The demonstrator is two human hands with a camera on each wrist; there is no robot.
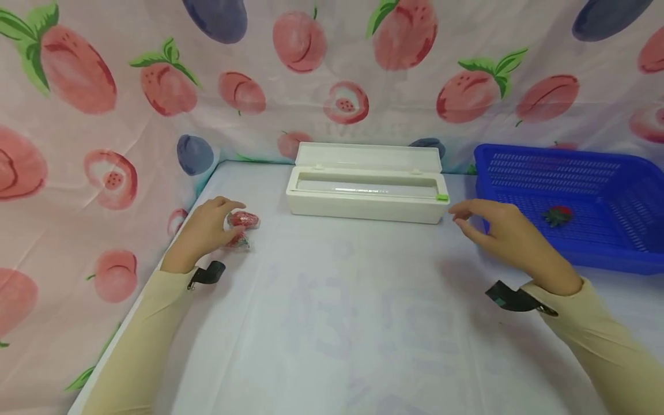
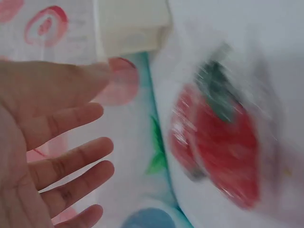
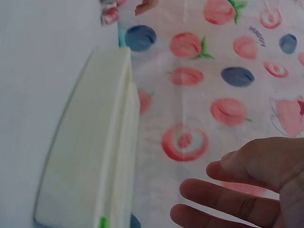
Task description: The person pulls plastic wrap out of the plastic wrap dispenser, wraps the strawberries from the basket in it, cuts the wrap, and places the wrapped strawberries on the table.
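Note:
My left hand (image 1: 201, 228) is at the left of the table with fingers spread, just beside two red strawberries (image 1: 244, 219) wrapped in clear film. In the left wrist view the wrapped strawberries (image 2: 228, 152) show green leaves under the film, apart from the fingers. My right hand (image 1: 498, 233) hovers near the right end of a white cling film dispenser (image 1: 363, 206), its fingers loosely bent and holding nothing. The dispenser's lid (image 1: 368, 157) stands raised at the back. A roll of film shows inside, and a green slide cutter (image 1: 442, 197) sits at the right end.
A blue plastic basket (image 1: 560, 256) stands at the right, partly behind my right hand. One unwrapped strawberry (image 1: 557, 215) with green leaves lies in it. A fruit-printed cloth (image 1: 249, 132) hangs behind and left of the white-covered table (image 1: 337, 323).

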